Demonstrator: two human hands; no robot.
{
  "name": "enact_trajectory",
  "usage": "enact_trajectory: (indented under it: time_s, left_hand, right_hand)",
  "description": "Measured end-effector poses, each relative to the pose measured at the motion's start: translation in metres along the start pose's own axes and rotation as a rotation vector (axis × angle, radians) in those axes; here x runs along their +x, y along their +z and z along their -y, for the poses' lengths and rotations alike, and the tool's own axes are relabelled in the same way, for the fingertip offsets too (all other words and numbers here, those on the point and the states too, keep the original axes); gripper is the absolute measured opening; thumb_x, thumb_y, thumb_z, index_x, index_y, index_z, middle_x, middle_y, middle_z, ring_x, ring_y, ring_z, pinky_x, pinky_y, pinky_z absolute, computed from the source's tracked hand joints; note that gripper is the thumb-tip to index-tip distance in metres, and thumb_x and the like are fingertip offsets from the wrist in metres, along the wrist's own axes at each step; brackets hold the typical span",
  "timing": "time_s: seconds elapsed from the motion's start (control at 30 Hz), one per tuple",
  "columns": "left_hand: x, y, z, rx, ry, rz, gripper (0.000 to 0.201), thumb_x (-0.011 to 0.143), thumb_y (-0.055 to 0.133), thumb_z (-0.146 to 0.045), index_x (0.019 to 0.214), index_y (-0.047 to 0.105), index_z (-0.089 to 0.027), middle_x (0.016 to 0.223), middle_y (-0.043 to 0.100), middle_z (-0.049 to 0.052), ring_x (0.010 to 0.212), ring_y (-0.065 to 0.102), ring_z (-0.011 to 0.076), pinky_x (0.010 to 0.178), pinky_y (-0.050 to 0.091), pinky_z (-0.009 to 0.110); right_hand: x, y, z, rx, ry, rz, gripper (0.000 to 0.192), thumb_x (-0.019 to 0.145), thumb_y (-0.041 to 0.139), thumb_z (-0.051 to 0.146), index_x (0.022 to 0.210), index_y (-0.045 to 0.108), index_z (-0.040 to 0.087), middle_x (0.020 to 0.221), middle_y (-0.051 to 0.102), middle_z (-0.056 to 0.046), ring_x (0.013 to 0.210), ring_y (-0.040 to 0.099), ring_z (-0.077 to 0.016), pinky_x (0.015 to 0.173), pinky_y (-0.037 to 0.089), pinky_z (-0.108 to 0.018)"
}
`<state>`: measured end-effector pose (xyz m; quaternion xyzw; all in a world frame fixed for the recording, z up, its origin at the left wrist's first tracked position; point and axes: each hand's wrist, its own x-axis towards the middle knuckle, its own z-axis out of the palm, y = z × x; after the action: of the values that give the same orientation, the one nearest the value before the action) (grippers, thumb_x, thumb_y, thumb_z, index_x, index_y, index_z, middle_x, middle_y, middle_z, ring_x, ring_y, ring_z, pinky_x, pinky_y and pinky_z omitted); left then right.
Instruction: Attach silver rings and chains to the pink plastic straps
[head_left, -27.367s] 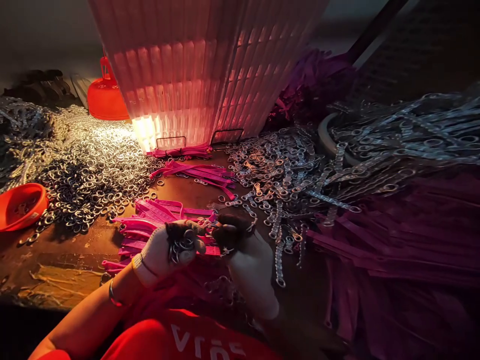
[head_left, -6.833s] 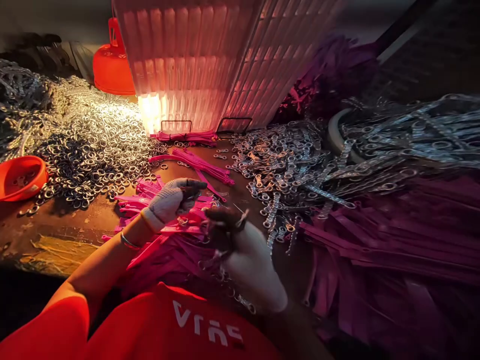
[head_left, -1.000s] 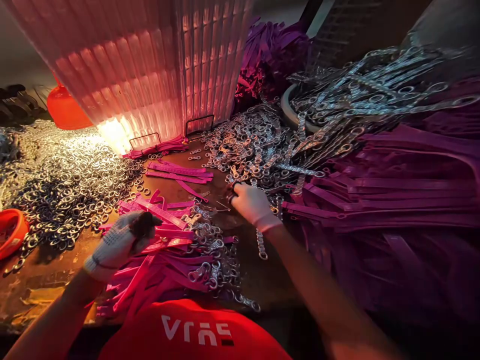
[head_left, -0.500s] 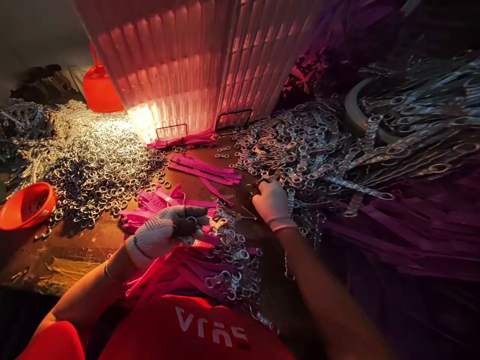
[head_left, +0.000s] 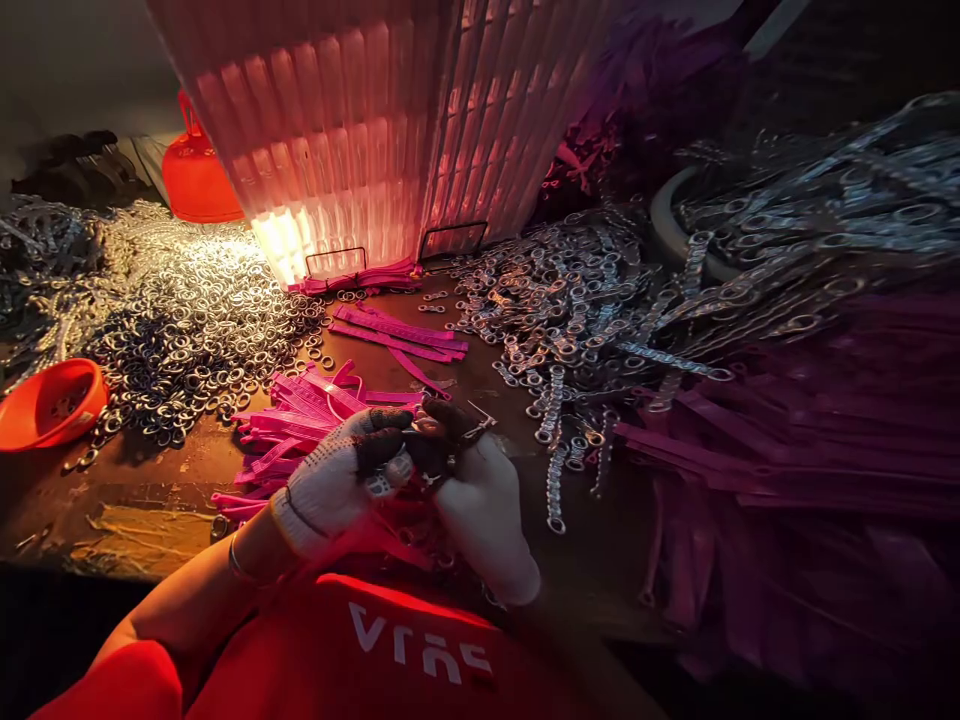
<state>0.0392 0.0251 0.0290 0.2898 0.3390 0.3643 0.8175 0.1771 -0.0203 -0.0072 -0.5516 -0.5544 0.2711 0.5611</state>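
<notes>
My left hand, in a white glove with dark dots and stained fingertips, is closed at the table's front. Small silvery metal pieces show below its fingers; their exact shape is hard to make out. Facing it, my gloved right hand has its dark fingertips pinched together against the left fingertips. What the right fingers grip is hidden. A thin metal rod with a bent end shows beside them; I cannot tell whether it is held or lies behind. Beneath and left of the hands lie bright pink zip strips.
A heap of metal rings lies left by an orange cup. Linked metal pieces and purple strips cover the right side. Behind stands a ribbed translucent panel, with a red lamp shade beside it.
My right hand has come back from the edge of the right-hand metal heap to meet my left hand. The ring seen at my left fingers before is now hidden. The view has shifted slightly.
</notes>
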Motion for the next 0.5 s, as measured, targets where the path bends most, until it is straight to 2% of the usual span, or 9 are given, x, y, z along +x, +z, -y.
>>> enact_trajectory:
  time_s: [0.1,0.23,0.33,0.4,0.43,0.47,0.5]
  left_hand:
    - [-0.007,0.003,0.004,0.069,0.019,-0.025,0.028,0.068,0.083,-0.024,0.090,0.071,-0.012,0.077,0.067,0.004,0.058,0.055,0.0069,0.051,0.042,0.016]
    - [-0.011,0.002,0.009,0.241,0.128,-0.120,0.022,0.072,0.077,-0.026,0.089,0.067,-0.016,0.080,0.068,0.004,0.061,0.058,0.0114,0.054,0.044,0.021]
    - [-0.008,-0.008,0.000,0.599,0.398,-0.220,0.015,0.075,0.071,-0.022,0.088,0.072,-0.017,0.085,0.068,0.007,0.077,0.060,0.0172,0.064,0.048,0.026]
    - [-0.003,-0.017,-0.011,0.769,0.581,-0.311,0.016,0.075,0.069,-0.019,0.090,0.075,-0.017,0.083,0.065,0.007,0.079,0.058,0.0171,0.066,0.047,0.026]
    - [-0.001,-0.021,-0.017,0.775,0.590,-0.311,0.018,0.076,0.068,-0.019,0.092,0.075,-0.017,0.078,0.063,0.005,0.074,0.056,0.0157,0.062,0.045,0.025]
    - [0.001,-0.025,-0.021,0.730,0.520,-0.265,0.020,0.077,0.066,-0.020,0.094,0.075,-0.016,0.072,0.061,0.003,0.066,0.053,0.0137,0.057,0.042,0.024]
    - [0.002,-0.027,-0.024,0.641,0.394,-0.183,0.021,0.078,0.064,-0.022,0.095,0.074,-0.016,0.066,0.058,0.002,0.057,0.050,0.0116,0.051,0.038,0.023]
  right_hand:
    - [-0.003,0.001,0.007,0.039,0.016,-0.017,0.035,0.082,0.060,0.018,0.116,0.068,0.024,0.109,0.076,-0.005,0.100,0.070,-0.0217,0.091,0.056,-0.038]
    - [-0.006,-0.004,0.016,0.137,0.096,0.075,0.026,0.084,0.062,0.024,0.108,0.068,0.025,0.098,0.075,-0.003,0.088,0.069,-0.0197,0.081,0.058,-0.035]
    - [-0.008,-0.012,0.018,0.293,0.204,0.092,0.021,0.084,0.065,0.029,0.105,0.067,0.024,0.085,0.069,-0.001,0.075,0.065,-0.0167,0.068,0.057,-0.031]
    - [-0.007,-0.018,0.019,0.357,0.252,0.081,0.023,0.085,0.066,0.031,0.107,0.066,0.025,0.080,0.064,0.000,0.071,0.061,-0.0145,0.063,0.054,-0.027]
    - [-0.006,-0.021,0.020,0.378,0.263,0.105,0.025,0.085,0.067,0.031,0.109,0.065,0.025,0.079,0.062,0.000,0.070,0.060,-0.0140,0.062,0.054,-0.027]
    - [-0.004,-0.024,0.022,0.394,0.262,0.152,0.027,0.085,0.067,0.032,0.111,0.065,0.025,0.080,0.061,0.000,0.071,0.060,-0.0138,0.062,0.053,-0.026]
    - [-0.001,-0.025,0.023,0.398,0.249,0.212,0.028,0.085,0.067,0.032,0.112,0.065,0.025,0.082,0.061,0.000,0.072,0.060,-0.0139,0.062,0.053,-0.026]
